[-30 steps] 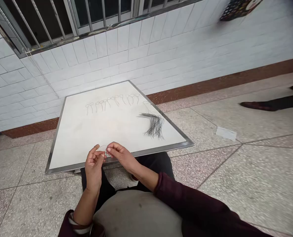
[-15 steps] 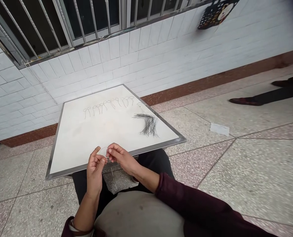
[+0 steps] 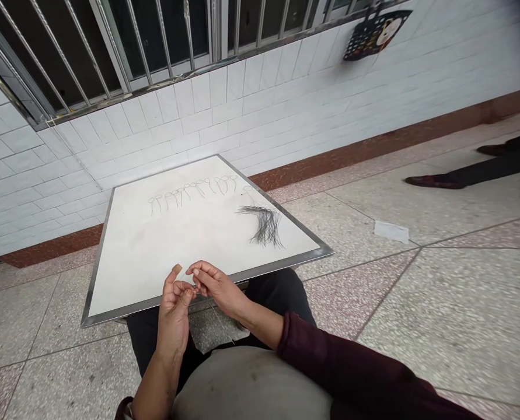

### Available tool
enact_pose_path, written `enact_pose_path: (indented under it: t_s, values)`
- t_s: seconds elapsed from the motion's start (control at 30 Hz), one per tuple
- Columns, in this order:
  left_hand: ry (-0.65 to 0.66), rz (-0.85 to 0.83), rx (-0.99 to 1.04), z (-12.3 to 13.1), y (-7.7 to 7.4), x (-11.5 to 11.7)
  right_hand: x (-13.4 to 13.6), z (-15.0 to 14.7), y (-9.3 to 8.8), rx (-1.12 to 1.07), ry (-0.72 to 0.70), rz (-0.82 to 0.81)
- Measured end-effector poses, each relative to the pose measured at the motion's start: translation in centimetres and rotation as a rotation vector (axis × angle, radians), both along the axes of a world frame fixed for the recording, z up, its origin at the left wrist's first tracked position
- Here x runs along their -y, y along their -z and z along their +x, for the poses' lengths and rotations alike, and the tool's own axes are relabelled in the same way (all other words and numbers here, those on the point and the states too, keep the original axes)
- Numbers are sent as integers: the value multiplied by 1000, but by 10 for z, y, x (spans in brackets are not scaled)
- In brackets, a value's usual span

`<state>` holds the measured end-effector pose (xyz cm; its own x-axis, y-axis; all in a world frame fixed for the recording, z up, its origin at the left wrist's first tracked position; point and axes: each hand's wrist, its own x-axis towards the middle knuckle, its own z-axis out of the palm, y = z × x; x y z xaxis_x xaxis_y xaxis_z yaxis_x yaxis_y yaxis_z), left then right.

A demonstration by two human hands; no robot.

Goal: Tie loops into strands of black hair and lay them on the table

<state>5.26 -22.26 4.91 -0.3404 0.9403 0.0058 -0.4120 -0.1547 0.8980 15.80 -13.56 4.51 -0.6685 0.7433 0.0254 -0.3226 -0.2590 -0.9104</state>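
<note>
A white board with a metal rim (image 3: 124,291) rests on my lap. At its near edge my left hand (image 3: 175,303) and my right hand (image 3: 213,284) meet fingertip to fingertip, both pinched on a thin strand too fine to make out. A loose bundle of dark strands (image 3: 265,223) lies on the board's right side. Along the far edge runs a row of several small looped strands (image 3: 194,189).
A white tiled wall (image 3: 286,99) with a barred window (image 3: 132,41) stands behind the board. A dotted bag (image 3: 376,34) hangs from the bars. Another person's dark shoes (image 3: 465,175) are on the speckled floor at right, near a scrap of paper (image 3: 390,231).
The pale loop that arched between my fingertips has drawn in and no longer shows. My hands sit slightly lower at the board's edge. The view has tilted up a little.
</note>
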Motion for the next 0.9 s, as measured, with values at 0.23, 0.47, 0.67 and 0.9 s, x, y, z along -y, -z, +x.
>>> enact_pose_path:
  t_s: [0.23,0.47,0.67,0.9]
  values:
    - [41,-17,102,5,-2,-1,1,0,0,31,-9,-20]
    - [111,-70,68,-4,-6,4,-10,13,4,97,-36,110]
    - [292,-200,-99,-17,-13,10,-27,35,9,155,-175,307]
    - [370,-297,-350,-22,-19,12,-34,43,20,177,-182,404]
